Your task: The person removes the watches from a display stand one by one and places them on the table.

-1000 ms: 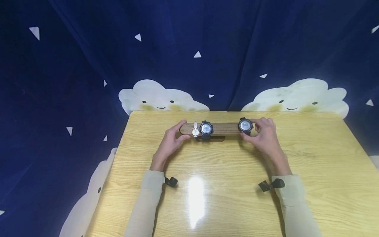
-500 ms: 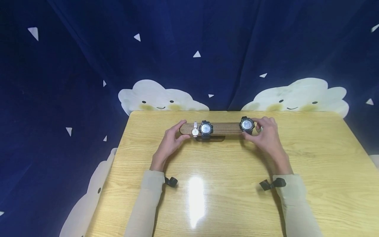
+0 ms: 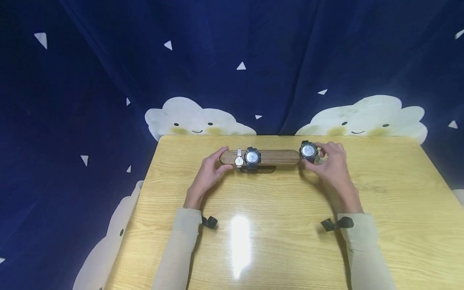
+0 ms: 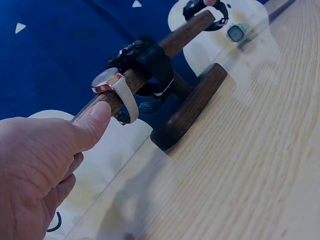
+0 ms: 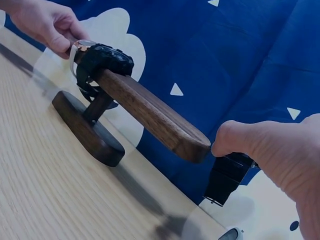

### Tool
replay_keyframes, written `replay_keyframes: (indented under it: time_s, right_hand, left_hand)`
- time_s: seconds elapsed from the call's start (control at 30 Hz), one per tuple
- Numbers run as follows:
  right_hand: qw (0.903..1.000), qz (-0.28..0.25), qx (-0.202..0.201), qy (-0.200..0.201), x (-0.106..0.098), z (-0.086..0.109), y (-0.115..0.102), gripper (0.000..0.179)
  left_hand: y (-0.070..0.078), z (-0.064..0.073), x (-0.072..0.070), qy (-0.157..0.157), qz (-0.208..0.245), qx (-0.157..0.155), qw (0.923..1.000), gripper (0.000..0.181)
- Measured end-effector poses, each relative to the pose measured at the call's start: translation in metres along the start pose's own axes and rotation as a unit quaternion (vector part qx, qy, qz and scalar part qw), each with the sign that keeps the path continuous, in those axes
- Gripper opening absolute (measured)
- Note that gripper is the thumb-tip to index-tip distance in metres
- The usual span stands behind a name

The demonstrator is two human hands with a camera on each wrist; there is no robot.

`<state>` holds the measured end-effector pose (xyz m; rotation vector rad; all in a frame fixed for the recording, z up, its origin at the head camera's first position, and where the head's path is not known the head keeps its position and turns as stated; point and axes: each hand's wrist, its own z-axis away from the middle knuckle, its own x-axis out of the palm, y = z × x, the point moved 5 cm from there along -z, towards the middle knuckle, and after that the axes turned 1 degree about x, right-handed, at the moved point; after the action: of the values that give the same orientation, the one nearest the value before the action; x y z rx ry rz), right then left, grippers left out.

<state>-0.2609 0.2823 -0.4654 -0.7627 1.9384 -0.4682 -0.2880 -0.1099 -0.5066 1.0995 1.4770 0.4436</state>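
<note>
While pinching a black watch (image 3: pixel 308 150) in the right grip (image 3: pixel 330 163) just beside the stand (image 3: pixel 280 157) (head view), could drop it by slackening. Left wrist: could, pressing, tip the stand clamped in the left grip (image 4: pixel 40 162). Right wrist: could snag the hanging strap (image 5: pixel 225 181).

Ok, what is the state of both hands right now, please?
Left hand: closed, holding one end of the wooden stand.
Right hand: closed, holding a black watch.

The long brown wooden bar (image 3: pixel 278 157) has a smooth, grained surface; the flat yellow wood-grain table (image 3: pixel 286 237) looks glossy.
</note>
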Motion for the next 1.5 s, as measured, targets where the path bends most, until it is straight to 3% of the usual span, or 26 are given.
replay_keyframes:
  time_s: [0.63,1.07,1.27,1.5]
  right_hand:
    - [0.9986,0.028,0.041,0.020,-0.027,-0.003,0.015,0.063]
    - [0.9963,0.048,0.018,0.069,-0.051,-0.002,0.029,0.064]
    - [0.9953,0.054,0.010,0.080,-0.054,-0.002,0.032,0.063]
    - [0.9952,0.059,0.033,0.070,-0.051,0.004,0.039,0.062]
  left_hand:
    - [0.002,0.000,0.000,0.003,-0.002,0.001,1.0000,0.070]
    - [0.003,-0.001,0.001,0.004,0.002,0.008,1.0000,0.069]
    - [0.002,-0.001,-0.001,0.004,0.003,0.010,0.9999,0.069]
    - [0.001,0.001,-0.002,0.000,0.001,0.005,1.0000,0.070]
